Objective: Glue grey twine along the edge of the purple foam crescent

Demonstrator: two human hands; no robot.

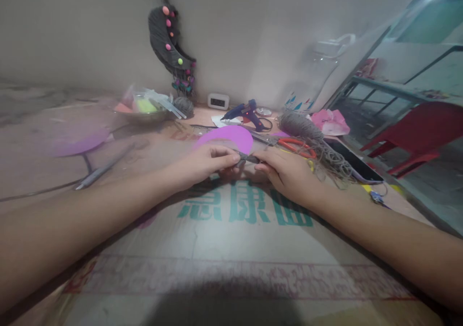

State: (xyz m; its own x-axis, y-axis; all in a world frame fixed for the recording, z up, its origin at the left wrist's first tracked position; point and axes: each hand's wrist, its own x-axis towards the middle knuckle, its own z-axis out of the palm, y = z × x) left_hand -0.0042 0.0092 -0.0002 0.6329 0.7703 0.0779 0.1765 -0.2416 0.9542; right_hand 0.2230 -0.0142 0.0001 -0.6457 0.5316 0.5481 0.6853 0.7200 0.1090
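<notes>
A flat purple crescent-shaped piece [231, 133] curves up behind my hands. Its near end runs down to a short stretch of dark grey yarn [248, 158] between my fingertips. My left hand [211, 164] is closed, thumb and fingers pinching the yarn-covered end of the piece. From the other side my right hand [285, 169] pinches the grey yarn, its fingers curled. Exactly how the yarn runs is hidden by the fingers. Under both hands lies a board printed with green characters [249, 205].
Behind stand a glue gun [249, 114], a small clock [218, 101] and a bowl [144, 114] of coloured pieces. Orange-handled scissors [296, 146], a grey yarn ball [300, 125] and a phone [352, 161] lie right. At left is a pen [104, 166]. A yarn-wrapped crescent [159, 34] hangs on the wall.
</notes>
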